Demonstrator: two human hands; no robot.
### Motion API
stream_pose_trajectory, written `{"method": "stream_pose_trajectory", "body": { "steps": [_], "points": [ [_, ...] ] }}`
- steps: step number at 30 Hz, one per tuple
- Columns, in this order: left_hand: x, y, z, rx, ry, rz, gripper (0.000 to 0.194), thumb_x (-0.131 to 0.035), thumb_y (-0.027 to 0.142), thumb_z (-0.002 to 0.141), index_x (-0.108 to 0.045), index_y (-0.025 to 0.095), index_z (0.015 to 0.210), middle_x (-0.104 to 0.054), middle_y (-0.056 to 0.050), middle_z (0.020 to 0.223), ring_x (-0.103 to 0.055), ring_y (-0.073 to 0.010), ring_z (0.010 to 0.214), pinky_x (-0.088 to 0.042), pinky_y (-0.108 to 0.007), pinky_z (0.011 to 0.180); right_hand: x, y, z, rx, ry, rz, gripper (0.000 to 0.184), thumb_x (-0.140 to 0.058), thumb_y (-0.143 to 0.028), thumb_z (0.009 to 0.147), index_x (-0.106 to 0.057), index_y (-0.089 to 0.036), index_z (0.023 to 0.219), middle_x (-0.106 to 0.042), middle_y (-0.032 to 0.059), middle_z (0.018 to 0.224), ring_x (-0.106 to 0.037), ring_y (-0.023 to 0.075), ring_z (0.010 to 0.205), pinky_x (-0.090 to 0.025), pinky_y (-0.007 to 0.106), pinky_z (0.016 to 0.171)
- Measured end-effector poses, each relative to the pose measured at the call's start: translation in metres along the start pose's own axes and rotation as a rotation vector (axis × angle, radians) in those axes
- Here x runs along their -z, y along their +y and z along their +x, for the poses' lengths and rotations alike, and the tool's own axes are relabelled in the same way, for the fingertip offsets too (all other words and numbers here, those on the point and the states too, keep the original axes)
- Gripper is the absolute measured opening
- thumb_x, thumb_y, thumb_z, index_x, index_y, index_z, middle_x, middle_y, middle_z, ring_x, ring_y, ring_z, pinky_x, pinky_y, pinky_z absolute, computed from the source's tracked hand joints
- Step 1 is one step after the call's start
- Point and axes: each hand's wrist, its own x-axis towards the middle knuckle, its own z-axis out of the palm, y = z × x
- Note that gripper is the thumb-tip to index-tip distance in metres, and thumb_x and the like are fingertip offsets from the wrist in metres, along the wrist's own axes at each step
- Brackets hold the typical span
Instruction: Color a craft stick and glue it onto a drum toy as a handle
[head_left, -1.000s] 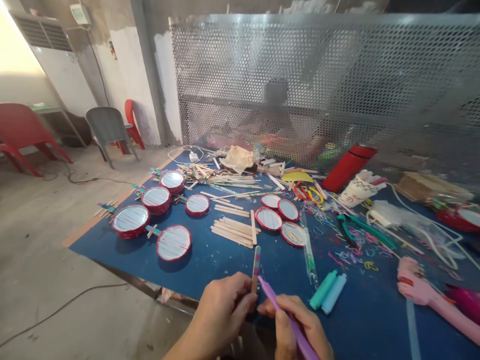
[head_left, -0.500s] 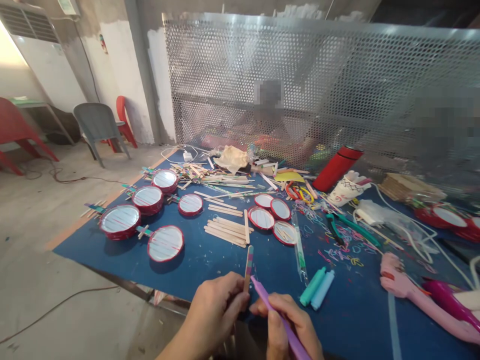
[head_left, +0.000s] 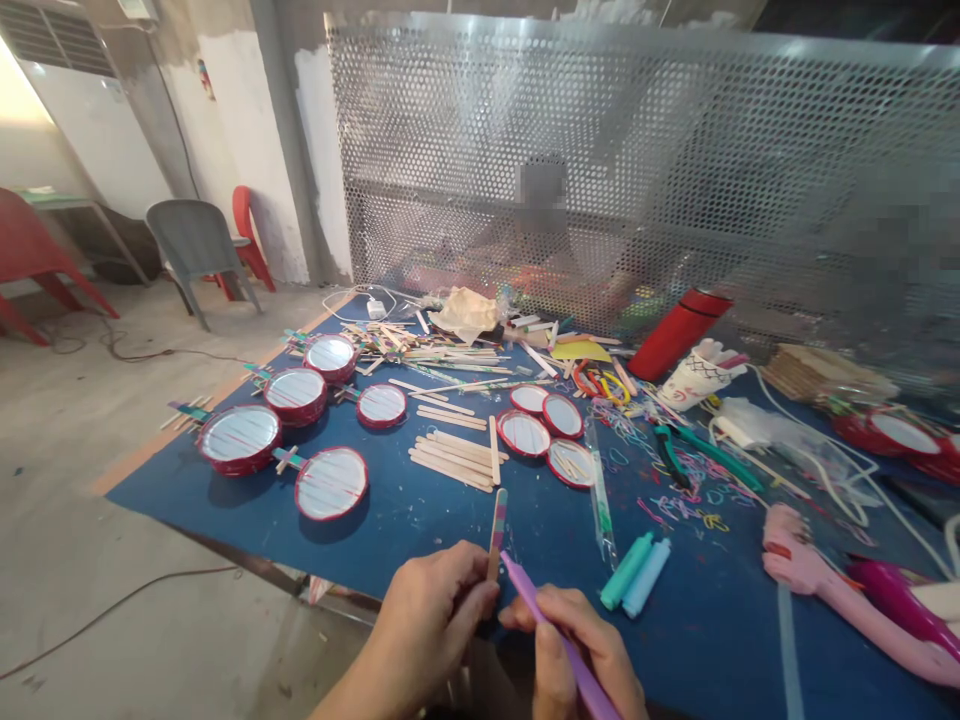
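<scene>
By the near edge of the table (head_left: 405, 530): a stick (head_left: 497, 525), banded purple and green, slanted upward.
Left hand (head_left: 435, 603): pinched the stick's lower end.
Right hand (head_left: 581, 645): gripped a purple marker (head_left: 527, 588), its tip at the stick's right edge; contact could not be told.
Beyond: bare sticks (head_left: 454, 466) lay near red-rimmed discs (head_left: 523, 434).
Right side: a teal marker (head_left: 627, 571) lay beside a blue marker (head_left: 646, 579).

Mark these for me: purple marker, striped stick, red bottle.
Purple marker (head_left: 523, 588): head view, front of the barrel, ahead of the fingers.
Striped stick (head_left: 498, 528): head view, colored bands above the fingers.
Red bottle (head_left: 675, 338): head view, middle of the body.
</scene>
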Motion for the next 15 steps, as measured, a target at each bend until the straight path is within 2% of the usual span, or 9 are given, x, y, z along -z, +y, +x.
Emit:
{"method": "stream_pose_trajectory", "body": {
  "steps": [2,4,7,12,15],
  "points": [
    [0.000,0.000,0.000,0.000,-0.002,0.003,0.014,-0.049,0.014,0.087,-0.062,0.018,0.082,-0.062,0.003,0.068,-0.057,-0.0117,0.061,-0.039,-0.018,0.058,-0.005,-0.004,-0.002,-0.047,0.048,-0.020,0.016,-0.054,-0.014,0.087,-0.059,-0.018,0.101,-0.065,0.0004,0.073,-0.064,0.0131,0.064,-0.054,0.025,0.058],
    [0.000,0.001,0.000,0.009,-0.006,0.000,0.015,-0.048,0.014,0.088,-0.061,0.018,0.081,-0.063,0.002,0.069,-0.056,-0.0115,0.060,-0.038,-0.018,0.057,-0.011,-0.007,-0.004,-0.127,0.159,-0.008,0.010,-0.054,-0.019,0.090,-0.060,-0.018,0.098,-0.064,0.0000,0.070,-0.062,0.0132,0.062,-0.051,0.026,0.058],
    [0.001,0.003,0.001,0.017,-0.003,0.008,0.015,-0.049,0.014,0.088,-0.061,0.018,0.080,-0.063,0.002,0.068,-0.056,-0.0115,0.059,-0.038,-0.018,0.056,-0.020,-0.010,-0.007,-0.210,0.256,0.043,0.011,-0.054,-0.027,0.092,-0.060,-0.018,0.093,-0.062,-0.0001,0.066,-0.059,0.0140,0.059,-0.048,0.028,0.057],
    [0.001,0.004,0.001,0.018,-0.004,0.023,0.015,-0.049,0.015,0.089,-0.062,0.018,0.082,-0.064,0.002,0.069,-0.057,-0.0120,0.062,-0.038,-0.018,0.058,-0.017,-0.007,-0.009,-0.170,0.219,0.011,0.009,-0.054,-0.022,0.091,-0.060,-0.018,0.097,-0.063,0.0001,0.071,-0.062,0.0131,0.064,-0.051,0.028,0.061],
    [0.001,0.003,0.000,0.013,-0.001,0.025,0.015,-0.049,0.015,0.089,-0.062,0.018,0.082,-0.064,0.002,0.070,-0.057,-0.0120,0.062,-0.038,-0.018,0.058,-0.006,0.002,-0.008,-0.062,0.090,-0.011,0.016,-0.052,-0.015,0.089,-0.058,-0.018,0.103,-0.065,0.0004,0.073,-0.064,0.0131,0.064,-0.054,0.026,0.059]
  ]
}}
